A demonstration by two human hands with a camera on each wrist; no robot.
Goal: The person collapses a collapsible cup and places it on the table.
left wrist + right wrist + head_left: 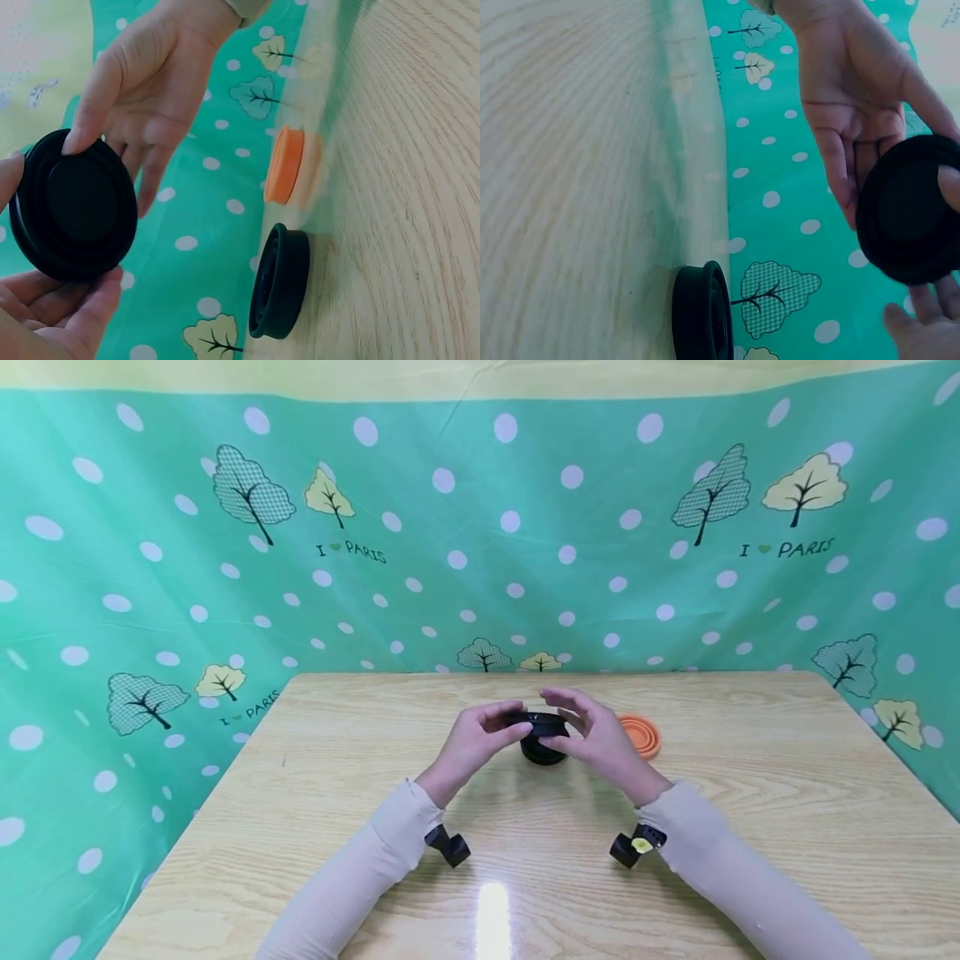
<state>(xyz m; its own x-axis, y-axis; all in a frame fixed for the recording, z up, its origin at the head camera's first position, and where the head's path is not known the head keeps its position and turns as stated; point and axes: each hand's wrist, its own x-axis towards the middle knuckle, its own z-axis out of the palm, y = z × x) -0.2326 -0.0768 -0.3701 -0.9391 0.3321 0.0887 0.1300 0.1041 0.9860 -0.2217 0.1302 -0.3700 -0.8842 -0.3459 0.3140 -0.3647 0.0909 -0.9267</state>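
Note:
Both hands hold up a black round disc [82, 202] with stepped rings, resembling a collapsed silicone cup. My left hand [480, 731] grips its left side, thumb at the near edge and fingers behind. On the other side my right hand [592, 739] pinches the rim; its thumb lies on the disc's face in the left wrist view, with the other fingers spread behind. Under the held disc, a second black ringed piece [543, 752] rests on the table, partly hidden by it in the head view. The right wrist view shows that second piece's side [694, 311].
An orange ringed disc [641, 737] lies on the wooden table [360, 735] just beyond the right hand, which covers part of it. A green dotted cloth [420, 527] hangs behind the table's back edge. A small black camera sits on each wrist.

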